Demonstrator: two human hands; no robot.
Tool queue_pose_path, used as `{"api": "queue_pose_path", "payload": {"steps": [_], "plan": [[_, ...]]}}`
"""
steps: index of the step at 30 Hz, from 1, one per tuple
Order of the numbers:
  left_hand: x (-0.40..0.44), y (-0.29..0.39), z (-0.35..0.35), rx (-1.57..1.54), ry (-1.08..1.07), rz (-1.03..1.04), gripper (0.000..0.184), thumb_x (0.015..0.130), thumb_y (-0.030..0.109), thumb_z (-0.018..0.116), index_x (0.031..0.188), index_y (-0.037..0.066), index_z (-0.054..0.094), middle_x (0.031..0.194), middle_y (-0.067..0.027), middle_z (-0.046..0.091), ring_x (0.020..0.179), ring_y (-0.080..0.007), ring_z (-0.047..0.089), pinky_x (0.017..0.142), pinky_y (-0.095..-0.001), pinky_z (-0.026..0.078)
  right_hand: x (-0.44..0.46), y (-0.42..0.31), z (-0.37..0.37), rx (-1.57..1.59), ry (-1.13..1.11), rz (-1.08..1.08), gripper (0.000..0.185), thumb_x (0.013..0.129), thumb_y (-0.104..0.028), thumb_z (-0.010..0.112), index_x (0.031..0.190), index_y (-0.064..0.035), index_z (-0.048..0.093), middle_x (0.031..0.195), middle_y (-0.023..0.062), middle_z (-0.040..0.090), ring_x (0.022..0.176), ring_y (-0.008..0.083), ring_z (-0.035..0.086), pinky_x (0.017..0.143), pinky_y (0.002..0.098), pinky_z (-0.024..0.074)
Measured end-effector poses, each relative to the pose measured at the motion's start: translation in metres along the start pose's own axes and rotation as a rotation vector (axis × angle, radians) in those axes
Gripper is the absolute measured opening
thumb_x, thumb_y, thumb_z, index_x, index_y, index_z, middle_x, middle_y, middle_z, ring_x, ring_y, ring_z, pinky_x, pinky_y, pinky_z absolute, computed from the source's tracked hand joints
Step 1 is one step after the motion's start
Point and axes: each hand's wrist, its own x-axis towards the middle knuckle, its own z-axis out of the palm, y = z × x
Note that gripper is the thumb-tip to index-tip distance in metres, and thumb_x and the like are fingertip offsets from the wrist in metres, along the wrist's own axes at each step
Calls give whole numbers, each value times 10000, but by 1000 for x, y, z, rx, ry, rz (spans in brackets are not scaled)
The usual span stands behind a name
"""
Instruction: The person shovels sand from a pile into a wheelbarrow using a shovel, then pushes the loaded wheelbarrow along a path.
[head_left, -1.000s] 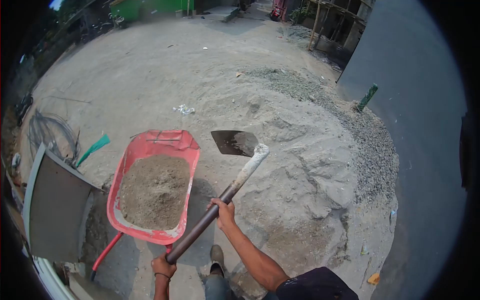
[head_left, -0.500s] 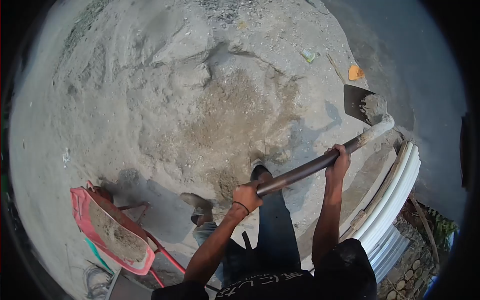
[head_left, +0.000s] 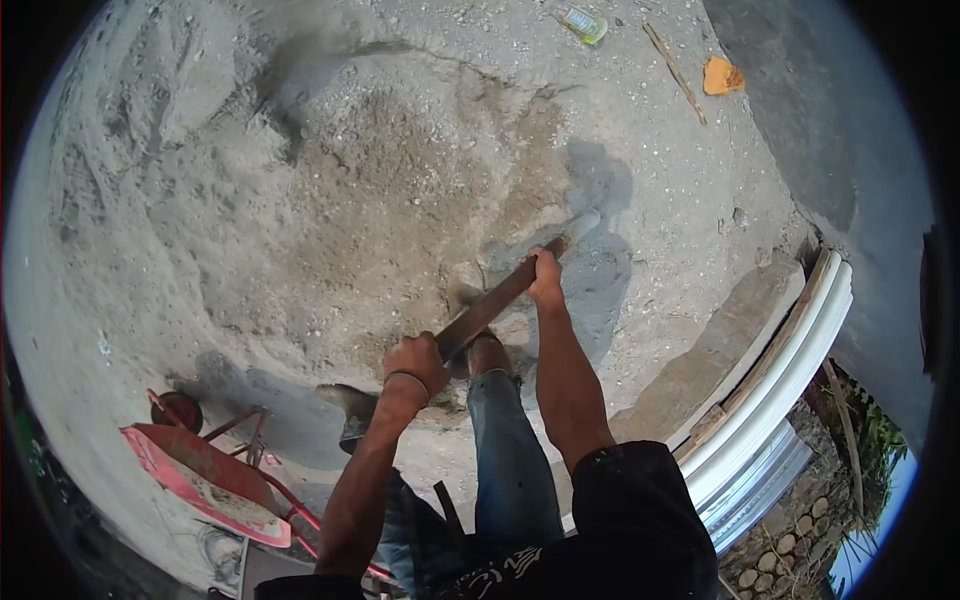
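Observation:
Both my hands are wrapped around the dark, thick handle of a hoe (head_left: 490, 312), held slantwise in front of my legs. My left hand (head_left: 416, 362), with a band at its wrist, grips the lower end near my knee. Farther up, my right hand (head_left: 546, 276) closes round the shaft near its pale head end. That end is smeared by motion, and I cannot make out the blade. Beneath it lies sandy, gravelly ground (head_left: 400, 190) with a darker dug patch. My booted feet stand in the sand below the handle.
A red wheelbarrow (head_left: 150, 462) with sand in it stands at lower left. Stacked pale corrugated sheets (head_left: 770, 400) edge the right side, with cut logs (head_left: 780, 550) below. A plastic bottle (head_left: 583, 25), a stick (head_left: 675, 75) and an orange chunk (head_left: 722, 76) lie at the upper right.
The hoe has swung from the right toward the left and closer to my legs. Its dirt-caked blade, plain to see before, is now lost in blur. Both hands stay on the handle.

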Motion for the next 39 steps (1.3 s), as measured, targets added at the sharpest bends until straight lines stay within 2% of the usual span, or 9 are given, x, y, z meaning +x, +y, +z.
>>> {"api": "queue_pose_path", "payload": {"steps": [11,19,22,24,26,31,35,37,39], "plan": [[-130,75,-88,30,143,178,158,691,107,610,818,27,658,802,-167,641,789,-296,641,708,-360,512,-117,-60,9,-87,-249,82,88,718,-3,514,671,-52,457,602,70,466,494,196,456,517,311,448],[-497,-128,-88,-314,600,182,205,741,152,604,831,-32,617,849,-187,623,758,-333,630,652,-392,505,-429,136,59,-505,-762,144,61,727,-32,497,685,-58,461,621,57,475,522,176,464,524,306,446],[-607,-191,-45,-326,877,250,507,776,344,597,1010,-89,477,754,-208,602,651,-339,621,584,-405,499,-593,231,69,-730,-1025,22,74,725,-33,516,692,-64,457,626,50,476,528,167,467,526,286,443],[-694,-231,-16,-428,955,124,557,773,391,591,990,-109,476,685,-212,584,604,-334,615,553,-389,497,-664,302,80,-834,-1166,-97,84,725,-34,525,693,-66,454,627,48,475,528,163,468,525,276,443],[-752,-265,32,-500,1049,10,674,758,484,585,965,-148,474,523,-200,534,486,-317,590,468,-336,480,-694,374,98,-854,-1069,300,87,726,-31,525,706,-64,447,623,48,471,527,160,470,504,276,443],[-842,-331,177,-692,1019,-555,719,728,419,637,1144,-123,413,661,-229,583,591,-327,617,506,-397,476,-812,566,61,-1113,-1273,356,76,729,-10,501,726,-50,437,617,53,452,516,157,468,478,307,449],[-745,-399,322,-974,976,-1136,410,664,150,644,1010,-6,490,762,-214,600,663,-354,610,602,-434,486,-848,690,-28,-1331,-1410,144,162,720,-25,545,859,8,470,663,87,491,527,190,512,495,322,470],[-683,-421,389,-1078,1174,-1330,328,636,84,604,951,71,514,716,-172,608,667,-362,601,631,-444,469,-847,734,-65,-1472,-1526,-277,308,704,14,561,968,22,404,690,94,495,534,194,528,482,315,472],[-644,-441,432,-1084,1234,-1378,311,634,88,612,933,79,526,718,-163,610,676,-351,603,630,-435,471,-847,742,-87,-1466,-1580,-254,351,699,29,562,996,17,376,697,93,496,531,192,533,472,312,471]]}}
